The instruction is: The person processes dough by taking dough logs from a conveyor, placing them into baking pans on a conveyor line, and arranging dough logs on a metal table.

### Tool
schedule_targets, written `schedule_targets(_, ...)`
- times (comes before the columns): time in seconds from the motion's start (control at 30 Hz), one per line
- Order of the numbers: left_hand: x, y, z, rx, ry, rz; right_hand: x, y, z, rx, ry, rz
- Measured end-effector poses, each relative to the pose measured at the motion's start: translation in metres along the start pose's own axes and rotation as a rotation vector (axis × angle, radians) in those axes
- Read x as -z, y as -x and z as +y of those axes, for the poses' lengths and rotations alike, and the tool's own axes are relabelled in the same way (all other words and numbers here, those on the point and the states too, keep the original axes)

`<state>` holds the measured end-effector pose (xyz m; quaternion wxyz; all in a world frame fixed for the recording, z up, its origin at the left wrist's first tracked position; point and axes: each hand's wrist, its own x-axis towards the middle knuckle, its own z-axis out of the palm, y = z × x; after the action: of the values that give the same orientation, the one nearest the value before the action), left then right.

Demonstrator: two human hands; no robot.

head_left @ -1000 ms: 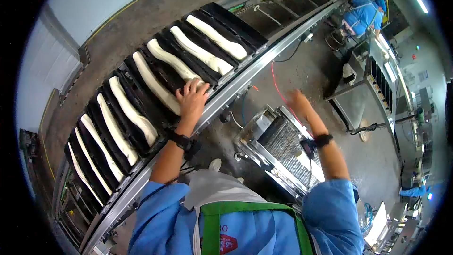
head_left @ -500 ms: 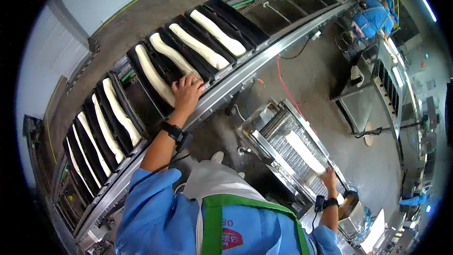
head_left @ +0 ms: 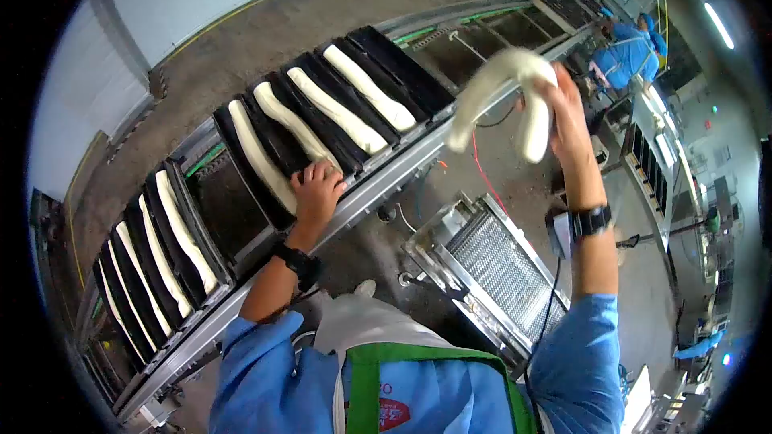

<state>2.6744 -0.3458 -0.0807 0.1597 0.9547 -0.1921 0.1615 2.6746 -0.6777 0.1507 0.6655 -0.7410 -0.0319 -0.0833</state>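
From my right hand (head_left: pixel 569 112) hangs a long, pale dough strip (head_left: pixel 503 72). The fingers grip it off its middle, so both ends droop in an arch. My left hand (head_left: pixel 318 191) has its fingers curled over the near edge of a black multi-channel baking tray (head_left: pixel 396 64), against the end of a dough strip (head_left: pixel 293 120) lying there. Several such strips lie lengthwise in that tray's channels, while its far-right channel holds none. Below my right forearm is a metal mesh conveyor (head_left: pixel 498 273), with no dough visible on its belt.
Another black tray (head_left: pixel 186 223) with several dough strips sits farther left on the metal-railed line (head_left: pixel 402 153). A red hose (head_left: pixel 482 169) runs past the mesh conveyor. Co-workers in blue (head_left: pixel 631 52) stand at the upper right, by a metal table with a dark tray (head_left: pixel 647 165).
My right hand has lifted the dough strip off the mesh conveyor and carried it up toward the tray line; the strip now bends. My left hand stays at the tray edge.
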Motion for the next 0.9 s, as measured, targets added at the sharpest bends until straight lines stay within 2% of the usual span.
schedule_targets(0.07, 0.0, 0.0, 0.003, 0.032, 0.006, -0.051, -0.017, -0.038, -0.017, 0.08, -0.107, 0.02)
schedule_targets(0.23, 0.0, 0.001, 0.006, 0.012, -0.013, -0.004, -0.008, -0.118, 0.015, -0.055, 0.342, -0.072)
schedule_targets(0.27, 0.0, 0.001, 0.006, 0.009, -0.008, -0.003, -0.007, -0.122, 0.032, -0.009, 0.319, 0.041)
schedule_targets(0.33, -0.001, 0.0, 0.007, 0.003, -0.002, -0.008, 0.0, -0.121, 0.042, 0.019, 0.294, 0.081)
schedule_targets(0.37, -0.001, -0.001, 0.008, 0.013, -0.014, -0.011, 0.007, -0.116, 0.049, 0.013, 0.252, 0.083)
schedule_targets(0.5, -0.007, 0.0, 0.005, 0.009, -0.032, 0.004, 0.043, -0.073, 0.091, -0.049, 0.456, 0.027)
schedule_targets(0.57, -0.006, -0.002, 0.004, -0.025, -0.016, -0.043, 0.066, -0.036, 0.124, -0.219, 0.417, 0.034)
schedule_targets(0.63, -0.008, -0.006, 0.002, 0.023, 0.009, 0.01, 0.099, 0.013, 0.174, -0.296, 0.423, -0.059)
schedule_targets(0.7, -0.004, -0.019, 0.014, 0.117, -0.019, 0.01, 0.152, 0.07, 0.269, 0.05, 1.008, -0.248)
schedule_targets(0.77, 0.01, -0.051, 0.042, 0.047, 0.034, 0.08, 0.147, 0.128, 0.246, -0.307, 0.938, -0.029)
schedule_targets(0.83, -0.002, -0.091, 0.059, -0.118, 0.039, 0.069, 0.166, 0.172, 0.259, -0.498, 0.787, -0.037)
schedule_targets(0.9, -0.02, -0.144, 0.079, -0.219, 0.1, -0.061, 0.174, 0.199, 0.247, -0.622, 0.547, 0.026)
